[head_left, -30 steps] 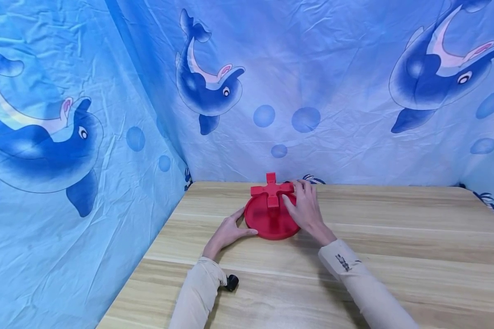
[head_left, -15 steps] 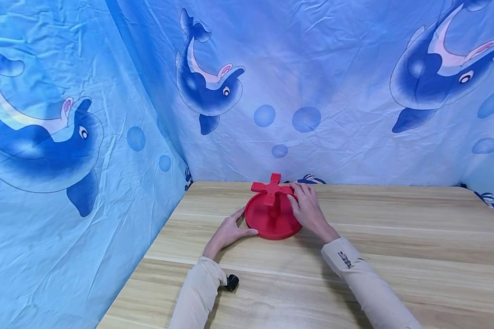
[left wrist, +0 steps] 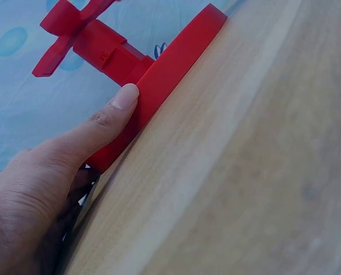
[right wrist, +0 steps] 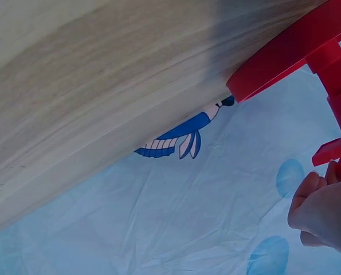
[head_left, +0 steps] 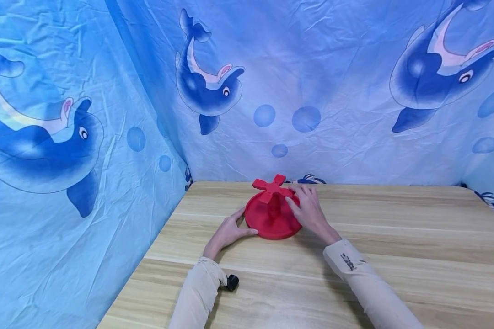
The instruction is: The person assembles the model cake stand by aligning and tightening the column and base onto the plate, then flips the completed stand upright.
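Two bare hands work at one red stand: the left hand [head_left: 227, 232] spreads its thumb and fingers around the left side of the round base [head_left: 257, 221], the thumb pressed on its near edge, while the right hand [head_left: 308, 210] has its fingers bent in and thumb brought toward them, pinching the right-hand arm of the cross-shaped top [head_left: 271, 186]. The stand is made up of three visible parts, all red — one disc-like base with a raised rim, one upright column [head_left: 274, 209] rising from its middle, and one cross with four arms on the column. The digits "34" appear to be marked on the column in the left wrist view. The base lies flat on the one wooden table [head_left: 354, 283], near its far edge and left of its middle. Two light beige sleeves cover the forearms, the left sleeve [head_left: 199, 290] with one small black object [head_left: 232, 283] at its cuff, the right sleeve [head_left: 370, 292] with one dark mark [head_left: 347, 261] near its cuff. Around the far and left sides of the table hangs a creased blue backdrop [head_left: 346, 155], printed with three large dolphins — one on the left panel [head_left: 33, 183], two on the back — and seven blue bubbles: two to the left, three toward the middle, two at the right.
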Demonstrator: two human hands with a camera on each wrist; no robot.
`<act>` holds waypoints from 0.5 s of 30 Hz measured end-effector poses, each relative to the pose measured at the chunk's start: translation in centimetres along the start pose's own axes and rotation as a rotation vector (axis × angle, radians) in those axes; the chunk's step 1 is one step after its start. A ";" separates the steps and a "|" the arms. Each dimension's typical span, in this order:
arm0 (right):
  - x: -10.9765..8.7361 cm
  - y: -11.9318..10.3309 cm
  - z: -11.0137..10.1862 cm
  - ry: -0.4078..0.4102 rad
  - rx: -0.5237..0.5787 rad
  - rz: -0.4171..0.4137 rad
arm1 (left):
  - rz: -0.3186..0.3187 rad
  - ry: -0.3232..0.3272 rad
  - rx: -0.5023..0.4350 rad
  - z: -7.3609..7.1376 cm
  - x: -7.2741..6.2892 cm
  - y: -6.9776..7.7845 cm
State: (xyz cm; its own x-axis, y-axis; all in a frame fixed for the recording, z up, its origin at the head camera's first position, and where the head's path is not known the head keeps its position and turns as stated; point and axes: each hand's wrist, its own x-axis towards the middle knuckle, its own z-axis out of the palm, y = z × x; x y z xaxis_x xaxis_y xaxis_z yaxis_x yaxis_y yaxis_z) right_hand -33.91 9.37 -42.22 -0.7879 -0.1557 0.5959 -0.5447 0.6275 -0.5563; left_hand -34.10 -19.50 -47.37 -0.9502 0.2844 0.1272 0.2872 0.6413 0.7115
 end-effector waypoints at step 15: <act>-1.4 -2.6 0.3 -0.001 0.041 0.037 | 0.005 0.012 0.006 0.1 0.2 -0.2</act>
State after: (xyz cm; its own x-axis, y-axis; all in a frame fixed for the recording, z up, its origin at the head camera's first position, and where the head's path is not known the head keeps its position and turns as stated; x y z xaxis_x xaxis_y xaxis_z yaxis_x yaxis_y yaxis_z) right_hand -31.48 7.74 -41.85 -0.8077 -0.1339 0.5742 -0.5269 0.6009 -0.6011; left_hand -34.29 -19.50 -47.56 -0.9503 0.2785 0.1390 0.2922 0.6444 0.7067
